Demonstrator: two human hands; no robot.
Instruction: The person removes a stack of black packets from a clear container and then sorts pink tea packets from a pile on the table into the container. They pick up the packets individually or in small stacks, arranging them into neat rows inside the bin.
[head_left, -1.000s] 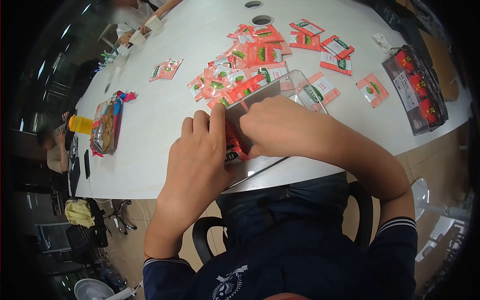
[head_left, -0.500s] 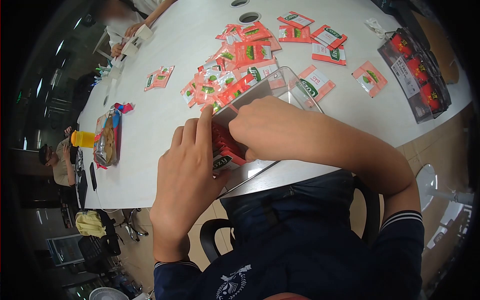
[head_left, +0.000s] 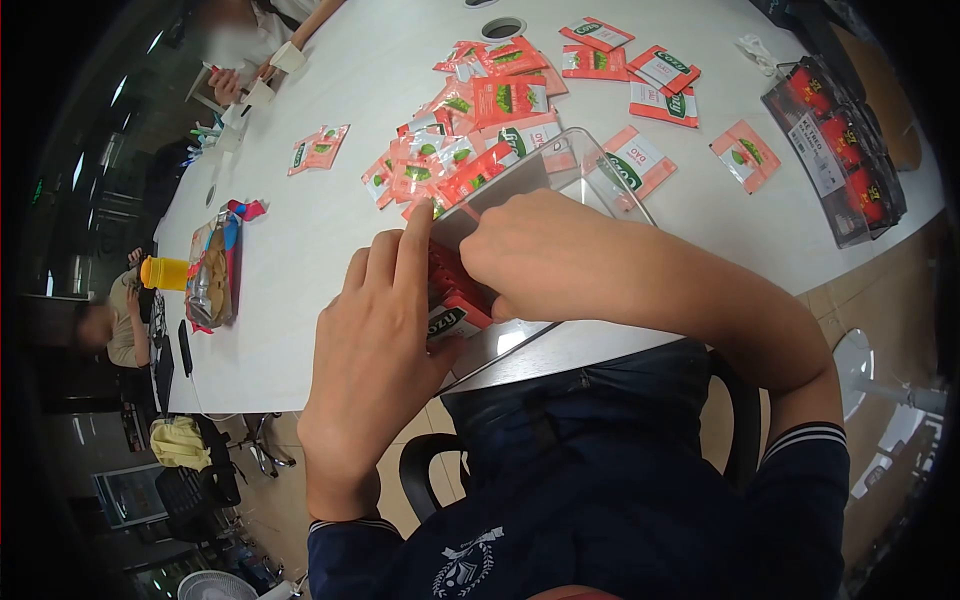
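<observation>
A white worktop (head_left: 290, 240) carries a clear, rigid box (head_left: 520, 185) near its edge, in front of a seated person in a navy top. The box's long axis slants from 8 o'clock to 2 o'clock, its open top showing a smooth, see-through interior with glossy highlights. The right hand (head_left: 540, 260) reaches into the box from 4 o'clock, fingers curled together; its fingertips are hidden, so whether that grip is clamped on anything cannot be told. The left hand (head_left: 375, 330) lies over the 8 o'clock end, fingers pointing to 12 o'clock, thumb set apart beside the packed sachets (head_left: 460, 315); whether its grip is clamped cannot be told.

From the box, a transparent package of red items (head_left: 835, 165) lies at 2 o'clock and a snack bag (head_left: 212, 275) at 9 o'clock, a yellow-topped container (head_left: 165, 273) just beyond it. A heap of loose sachets (head_left: 510, 97) spreads at 11 o'clock.

Inside the box's 8 o'clock end, the packed sachets stand on edge in a close row, faces toward 5 o'clock. They are flat and red, the nearest bearing a white panel and "Cozy" on dark green.
</observation>
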